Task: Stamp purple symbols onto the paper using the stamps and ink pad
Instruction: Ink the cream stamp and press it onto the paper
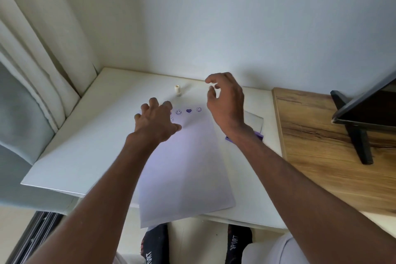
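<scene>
A white sheet of paper point(184, 169) lies lengthwise on the white table point(85, 135), its near end hanging over the front edge. Purple stamped symbols point(188, 111) run in a row near its far end: smiley faces and a heart. My left hand point(155, 121) rests spread on the far left part of the sheet. My right hand point(227, 103) hovers over the far right corner with curled fingers, and whether it pinches anything is unclear. A small cream stamp point(177, 90) stands upright beyond the paper. The purple ink pad point(259, 135) is mostly hidden under my right wrist.
A wooden desk point(321, 146) adjoins the table on the right and carries a dark screen on a black stand point(362, 118). Curtains point(32, 70) hang at the left. A wall runs right behind the table. My feet in dark socks show below the table's front edge.
</scene>
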### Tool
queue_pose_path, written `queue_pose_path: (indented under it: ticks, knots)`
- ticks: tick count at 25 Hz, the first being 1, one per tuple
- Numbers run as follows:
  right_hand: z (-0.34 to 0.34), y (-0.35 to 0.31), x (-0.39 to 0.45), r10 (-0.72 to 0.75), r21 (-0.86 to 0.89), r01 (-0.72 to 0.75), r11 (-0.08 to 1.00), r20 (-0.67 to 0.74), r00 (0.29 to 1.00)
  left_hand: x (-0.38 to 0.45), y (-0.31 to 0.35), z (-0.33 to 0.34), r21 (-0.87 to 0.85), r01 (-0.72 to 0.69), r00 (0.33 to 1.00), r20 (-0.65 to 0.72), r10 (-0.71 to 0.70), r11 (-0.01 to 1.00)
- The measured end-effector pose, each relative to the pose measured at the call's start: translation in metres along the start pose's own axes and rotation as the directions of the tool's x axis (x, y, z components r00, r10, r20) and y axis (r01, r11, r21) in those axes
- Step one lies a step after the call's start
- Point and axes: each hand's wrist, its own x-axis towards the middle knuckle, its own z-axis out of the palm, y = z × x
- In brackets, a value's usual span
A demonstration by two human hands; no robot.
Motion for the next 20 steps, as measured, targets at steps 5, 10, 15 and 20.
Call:
queue_pose_path:
  ticks: [5,10,15,20]
  knots:
    - [0.039,-0.022,0.0,0.049,-0.034,-0.044,0.998,0.168,0.985,-0.001,-0.016,-0.005,0.045,0.074,0.989,0.127,-0.079,0.996]
    - [0.077,-0.024,0.011,0.073,-0.143,-0.028,0.989,0.319,0.945,-0.003,-0.019,-0.005,0.041,0.065,0.989,0.132,-0.07,0.997]
    - [0.095,-0.013,0.016,0.129,-0.135,-0.085,0.987,0.358,0.925,-0.005,-0.017,-0.004,0.051,0.069,0.988,0.132,-0.075,0.996]
    - [0.071,-0.013,0.016,0.32,0.099,-0.358,0.928,0.276,0.906,-0.003,-0.013,-0.009,-0.054,0.063,0.993,0.1,-0.057,0.997]
